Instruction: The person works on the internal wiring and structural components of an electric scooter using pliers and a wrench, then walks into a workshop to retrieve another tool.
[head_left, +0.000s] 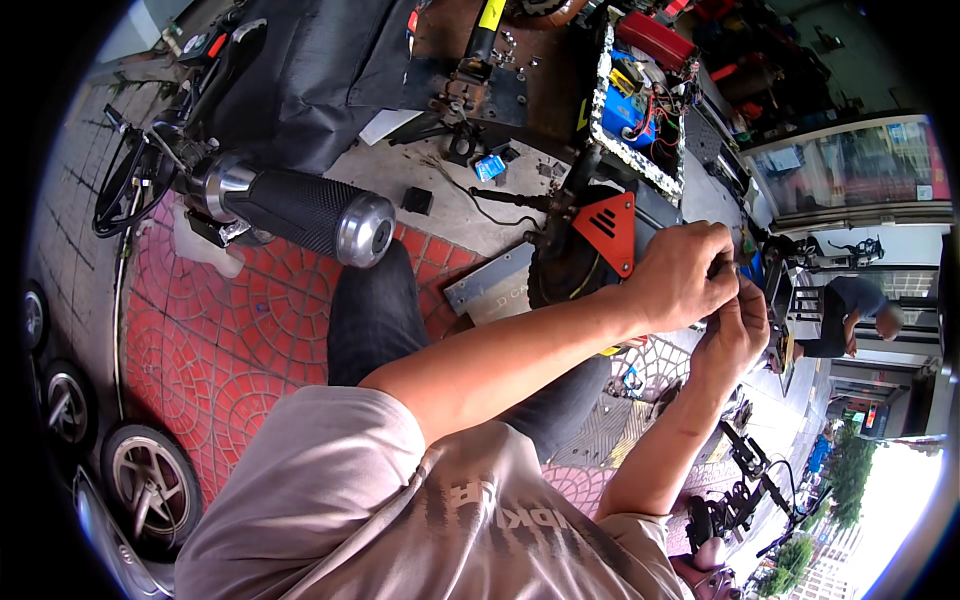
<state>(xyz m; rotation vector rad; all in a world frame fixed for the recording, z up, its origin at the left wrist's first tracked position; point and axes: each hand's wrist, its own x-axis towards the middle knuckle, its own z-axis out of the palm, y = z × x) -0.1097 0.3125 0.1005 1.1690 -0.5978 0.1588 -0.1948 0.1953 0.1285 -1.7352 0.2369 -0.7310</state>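
Head view: left hand point(675, 280) and right hand point(732, 335) each pinched together near a round-cornered triangular red plate point(617, 232).

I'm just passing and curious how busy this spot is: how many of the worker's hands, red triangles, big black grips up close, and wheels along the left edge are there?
Left hand and right hand: 2
Red triangle: 1
Black grip: 1
Wheels: 3
Total: 7

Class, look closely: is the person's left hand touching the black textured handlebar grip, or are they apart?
Apart: the head view shows a wide gap between the left hand and the handlebar grip, with red paving visible in between.
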